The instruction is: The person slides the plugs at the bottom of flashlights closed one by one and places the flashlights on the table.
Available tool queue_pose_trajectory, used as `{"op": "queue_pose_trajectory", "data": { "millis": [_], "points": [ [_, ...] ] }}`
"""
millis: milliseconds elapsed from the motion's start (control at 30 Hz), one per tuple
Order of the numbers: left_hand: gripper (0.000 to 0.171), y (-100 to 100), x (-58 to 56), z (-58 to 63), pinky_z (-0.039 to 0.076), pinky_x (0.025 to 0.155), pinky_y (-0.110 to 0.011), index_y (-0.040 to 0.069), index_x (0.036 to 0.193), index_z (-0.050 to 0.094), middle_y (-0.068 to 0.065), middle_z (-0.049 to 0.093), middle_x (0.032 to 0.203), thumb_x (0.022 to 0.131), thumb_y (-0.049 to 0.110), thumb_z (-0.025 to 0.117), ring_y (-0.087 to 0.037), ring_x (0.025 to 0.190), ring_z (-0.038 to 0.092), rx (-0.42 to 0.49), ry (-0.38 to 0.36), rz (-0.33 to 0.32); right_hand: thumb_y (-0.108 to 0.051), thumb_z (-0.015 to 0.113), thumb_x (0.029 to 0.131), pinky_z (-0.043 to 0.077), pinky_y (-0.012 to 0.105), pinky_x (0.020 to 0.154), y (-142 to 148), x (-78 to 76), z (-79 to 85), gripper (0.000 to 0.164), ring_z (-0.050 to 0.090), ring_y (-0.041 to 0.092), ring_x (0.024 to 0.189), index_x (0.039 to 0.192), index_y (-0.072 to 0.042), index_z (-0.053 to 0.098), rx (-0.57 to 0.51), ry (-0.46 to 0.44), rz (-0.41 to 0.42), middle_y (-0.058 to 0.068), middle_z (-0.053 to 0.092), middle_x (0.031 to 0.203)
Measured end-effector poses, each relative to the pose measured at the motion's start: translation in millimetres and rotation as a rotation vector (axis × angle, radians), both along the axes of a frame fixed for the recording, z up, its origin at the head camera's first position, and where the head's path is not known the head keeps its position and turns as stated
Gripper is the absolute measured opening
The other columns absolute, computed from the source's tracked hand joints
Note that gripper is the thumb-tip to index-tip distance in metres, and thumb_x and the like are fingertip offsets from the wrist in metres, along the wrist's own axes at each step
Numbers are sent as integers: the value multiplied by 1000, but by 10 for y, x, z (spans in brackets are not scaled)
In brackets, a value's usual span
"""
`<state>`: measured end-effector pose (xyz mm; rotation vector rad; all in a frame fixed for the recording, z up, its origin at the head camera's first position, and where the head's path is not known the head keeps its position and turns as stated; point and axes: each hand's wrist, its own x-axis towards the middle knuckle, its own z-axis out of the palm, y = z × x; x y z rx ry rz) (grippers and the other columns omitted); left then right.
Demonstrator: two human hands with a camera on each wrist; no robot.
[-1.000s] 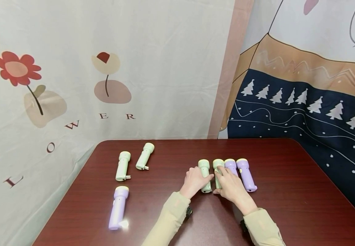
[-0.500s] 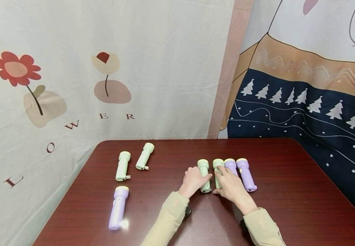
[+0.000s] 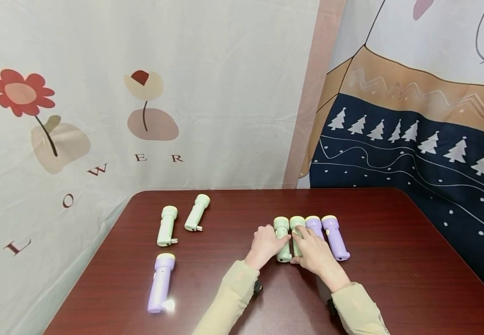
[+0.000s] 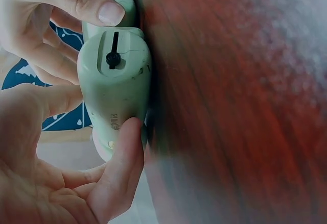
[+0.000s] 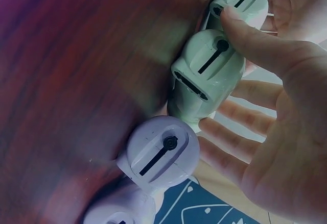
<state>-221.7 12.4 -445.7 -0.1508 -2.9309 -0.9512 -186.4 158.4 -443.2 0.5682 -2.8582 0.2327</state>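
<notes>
Pinching a pale-green flashlight [image 4: 115,86], the left hand [image 3: 265,243] apparently aligned it beside a second green flashlight [image 3: 297,223] that the right hand [image 3: 316,255] gripped, next to a purple flashlight [image 3: 314,223]; a gentle, straight release seemed called for next.

"Head view?"
"Worn high, looks forward and down; gets the table [image 3: 208,265] out to its far edge, plus wall cloths [image 3: 233,93]."
"Wrist views?"
"Right up close, turned sideways, facing the far edge."
"Overlap?"
"Wrists share two green flashlights [image 4: 115,99] and both hands [image 3: 263,244]; head has them smaller."
</notes>
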Motion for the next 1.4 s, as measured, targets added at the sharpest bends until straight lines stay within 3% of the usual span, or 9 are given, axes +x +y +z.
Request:
{"op": "queue_pose_trajectory", "data": {
  "millis": [900,1033,1200,1400],
  "points": [
    [43,-84,16,35,49,55,-38,3,71,57,-17,60,73,78,44,70,-35,65,63,-11,6,1,-30,86,63,49,48,88,12,-5,-14,70,53,34,116,120,3,61,-11,-9,7,17,54,130],
    [42,-136,3,43,47,52,-35,5,71,58,-12,59,69,79,45,69,-31,62,62,-9,10,7,-30,87,63,49,48,88,13,-6,-13,70,53,35,116,120,3,61,-11,-9,9,18,54,129],
    [43,-238,-9,54,49,56,-36,5,83,64,-12,65,77,80,47,67,-31,69,65,-19,15,16,-30,86,63,49,48,88,10,-6,-4,71,53,35,116,120,3,61,-8,-20,6,18,54,130],
    [43,-464,-75,47,51,59,-42,3,89,65,-17,68,83,80,44,68,-37,73,66,-28,91,61,-29,86,64,49,48,90,7,-5,-4,70,53,35,117,121,4,61,-15,-32,-2,18,54,131]
  ]
}}
